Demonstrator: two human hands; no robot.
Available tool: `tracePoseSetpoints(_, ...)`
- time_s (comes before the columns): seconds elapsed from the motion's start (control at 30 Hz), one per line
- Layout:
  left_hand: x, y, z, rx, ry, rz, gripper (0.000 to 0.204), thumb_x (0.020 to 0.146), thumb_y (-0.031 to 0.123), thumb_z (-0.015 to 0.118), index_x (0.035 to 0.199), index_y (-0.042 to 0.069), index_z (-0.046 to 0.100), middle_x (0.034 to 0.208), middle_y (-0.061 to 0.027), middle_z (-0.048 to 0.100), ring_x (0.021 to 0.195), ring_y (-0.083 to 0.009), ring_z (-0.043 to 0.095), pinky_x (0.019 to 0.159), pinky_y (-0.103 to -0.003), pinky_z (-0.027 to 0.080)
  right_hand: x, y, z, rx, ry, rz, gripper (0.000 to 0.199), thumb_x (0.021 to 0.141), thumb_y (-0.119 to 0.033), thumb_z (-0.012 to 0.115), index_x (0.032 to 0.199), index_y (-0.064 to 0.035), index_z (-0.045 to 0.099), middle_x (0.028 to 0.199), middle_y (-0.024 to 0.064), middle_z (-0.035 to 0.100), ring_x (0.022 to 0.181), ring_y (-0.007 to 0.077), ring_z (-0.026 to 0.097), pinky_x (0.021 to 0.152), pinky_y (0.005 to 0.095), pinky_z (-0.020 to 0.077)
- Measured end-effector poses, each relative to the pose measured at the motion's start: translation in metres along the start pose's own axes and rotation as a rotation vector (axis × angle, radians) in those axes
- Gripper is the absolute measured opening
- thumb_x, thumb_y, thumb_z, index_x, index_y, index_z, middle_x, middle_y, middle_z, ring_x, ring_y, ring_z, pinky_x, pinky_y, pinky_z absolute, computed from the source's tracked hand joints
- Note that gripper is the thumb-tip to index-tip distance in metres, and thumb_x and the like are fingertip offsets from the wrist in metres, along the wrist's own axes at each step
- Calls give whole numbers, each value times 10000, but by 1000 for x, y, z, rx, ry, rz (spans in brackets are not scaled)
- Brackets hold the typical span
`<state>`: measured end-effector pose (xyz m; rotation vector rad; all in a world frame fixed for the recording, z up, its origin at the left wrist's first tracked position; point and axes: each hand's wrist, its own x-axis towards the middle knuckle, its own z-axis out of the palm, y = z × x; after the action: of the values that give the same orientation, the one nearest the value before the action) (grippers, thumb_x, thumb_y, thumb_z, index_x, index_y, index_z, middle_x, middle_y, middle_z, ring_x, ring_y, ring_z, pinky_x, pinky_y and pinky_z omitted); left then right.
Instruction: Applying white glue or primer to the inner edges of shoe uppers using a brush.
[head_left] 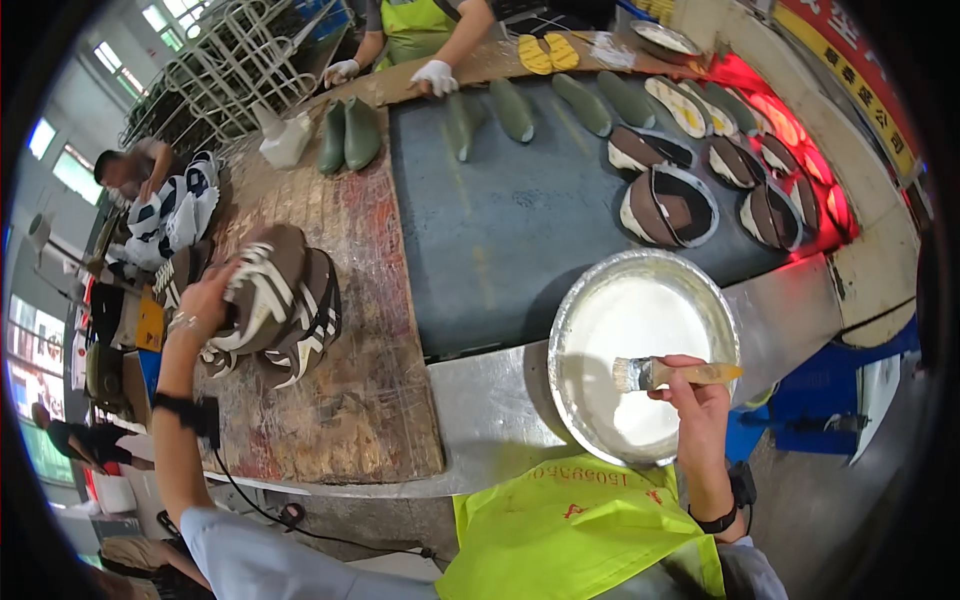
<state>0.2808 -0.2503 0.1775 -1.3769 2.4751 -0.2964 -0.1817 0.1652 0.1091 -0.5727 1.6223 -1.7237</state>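
My right hand (697,393) grips a wooden-handled brush (672,374), its bristles over the white glue in a round metal pan (570,320). My left hand (205,300) rests on a brown shoe upper with white stripes (262,290), which lies in a small pile of similar uppers (305,335) on the worn wooden bench (370,400). A dark conveyor belt (500,230) between the two hands carries brown-and-white soles (668,208) and green shoe lasts (512,108).
Across the belt a person in a green apron has a white-gloved hand (436,76) on the far board. A pair of green lasts (348,134) stands on the bench. Red heater light (790,120) glows at the belt's right. Wire racks (235,60) stand behind.
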Motion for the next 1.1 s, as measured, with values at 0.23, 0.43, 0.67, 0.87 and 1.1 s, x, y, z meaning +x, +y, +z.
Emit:
tracePoseSetpoints(0.23, -136, -63, 68, 158, 681, 269, 375, 935, 253, 453, 1177, -24, 523, 1062, -117, 591, 957, -225, 589, 846, -343, 491, 40, 50, -38, -291, 74, -28, 242, 891, -152, 578, 1032, 43, 606, 910, 84, 648, 799, 127, 603, 684, 267, 496)
tracePoseSetpoints(0.43, -116, 206, 88, -506, 988, 339, 598, 784, 301, 675, 1170, -112, 481, 1080, -216, 575, 980, -345, 583, 898, -414, 453, 80, 90, -37, -456, 68, -71, 185, 851, -142, 584, 936, 11, 644, 838, 112, 660, 704, 171, 620, 661, 283, 486)
tracePoseSetpoints(0.67, -76, 314, 46, -1249, 216, 657, 340, 832, 75, 635, 1146, -2, 532, 1116, -157, 568, 1012, -241, 582, 905, -342, 465, 73, 73, -52, -727, 19, -65, 159, 848, -120, 583, 947, -9, 641, 824, 102, 653, 726, 166, 622, 685, 265, 477)
tracePoseSetpoints(0.87, -56, 362, -10, -1678, -340, 426, 383, 734, -36, 700, 1069, 12, 519, 1069, -181, 590, 966, -237, 607, 886, -344, 483, 59, 43, -37, -111, -176, -156, 119, 868, -56, 563, 939, 10, 633, 864, 35, 635, 823, 91, 588, 736, 239, 472)
tracePoseSetpoints(1.1, -39, 373, 10, -1438, -572, 746, 307, 731, 8, 698, 1018, 42, 593, 1120, -117, 582, 1004, -191, 583, 917, -318, 450, 69, 35, -17, -397, -287, -521, 132, 826, -25, 578, 949, -24, 624, 900, 78, 638, 831, 224, 605, 730, 289, 482)
